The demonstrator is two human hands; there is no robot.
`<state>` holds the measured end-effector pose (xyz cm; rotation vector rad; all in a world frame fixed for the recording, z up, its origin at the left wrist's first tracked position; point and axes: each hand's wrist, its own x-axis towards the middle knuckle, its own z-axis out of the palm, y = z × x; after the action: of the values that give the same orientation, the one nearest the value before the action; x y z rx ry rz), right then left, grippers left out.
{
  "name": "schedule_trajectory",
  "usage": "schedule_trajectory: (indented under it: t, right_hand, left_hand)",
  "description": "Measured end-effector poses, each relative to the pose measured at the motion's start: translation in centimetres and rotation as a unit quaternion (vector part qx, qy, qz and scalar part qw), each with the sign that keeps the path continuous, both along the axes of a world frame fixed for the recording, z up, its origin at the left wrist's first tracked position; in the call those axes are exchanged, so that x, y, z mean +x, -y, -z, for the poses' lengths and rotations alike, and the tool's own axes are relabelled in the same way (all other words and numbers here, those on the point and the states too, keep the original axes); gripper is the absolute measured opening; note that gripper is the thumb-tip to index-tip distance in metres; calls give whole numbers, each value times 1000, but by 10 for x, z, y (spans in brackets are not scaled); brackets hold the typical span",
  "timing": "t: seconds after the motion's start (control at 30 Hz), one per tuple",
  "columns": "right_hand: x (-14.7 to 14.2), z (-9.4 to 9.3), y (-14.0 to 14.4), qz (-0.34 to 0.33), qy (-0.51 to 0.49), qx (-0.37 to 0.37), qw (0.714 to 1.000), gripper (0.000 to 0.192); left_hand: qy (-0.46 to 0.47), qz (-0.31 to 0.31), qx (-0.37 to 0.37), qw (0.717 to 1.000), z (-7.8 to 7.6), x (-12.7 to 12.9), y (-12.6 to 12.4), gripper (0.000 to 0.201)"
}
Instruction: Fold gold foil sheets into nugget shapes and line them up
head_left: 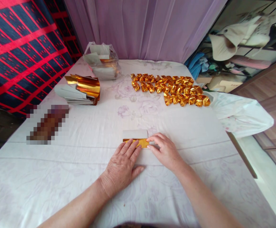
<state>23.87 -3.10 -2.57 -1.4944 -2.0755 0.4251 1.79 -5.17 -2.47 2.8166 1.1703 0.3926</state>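
A sheet of gold foil paper [142, 143] lies partly folded on the cloth in front of me, its pale grey back showing on the far side. My left hand [122, 161] rests flat on the gold fold, fingers stretched out and thumb apart. At the right end of the fold, my right hand [165, 150] pinches the paper's edge between thumb and fingers. Farther off to the right stand several folded gold paper ingots [173, 90] in uneven rows. A stack of gold foil sheets [85, 90], curled with grey backs showing, lies at the far left.
Behind the stack sits a clear plastic bag [102, 61] of more sheets. A blurred brownish patch [49, 125] is at the left. The pale floral cloth [92, 126] covers the table. Purple curtain [140, 28] hangs behind; shelves with hats [225, 38] stand at the right.
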Motion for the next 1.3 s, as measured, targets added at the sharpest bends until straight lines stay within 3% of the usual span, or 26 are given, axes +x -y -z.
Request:
schedule_trajectory:
  t: [0.23, 0.5, 0.93, 1.3]
  right_hand:
    - [1, -3, -1, -11, -32, -11, 999, 15]
    - [-13, 0, 2, 55, 35, 41, 997, 4]
    - [-12, -1, 2, 46, 37, 30, 998, 3]
    - [-12, -2, 2, 44, 36, 33, 998, 4]
  left_hand:
    - [-7, 6, 9, 1000, 0, 0, -1, 61]
    - [-12, 13, -3, 1000, -4, 0, -2, 60]
    - [8, 16, 8, 1000, -2, -3, -3, 56]
    - [9, 53, 2, 999, 0, -16, -11, 54]
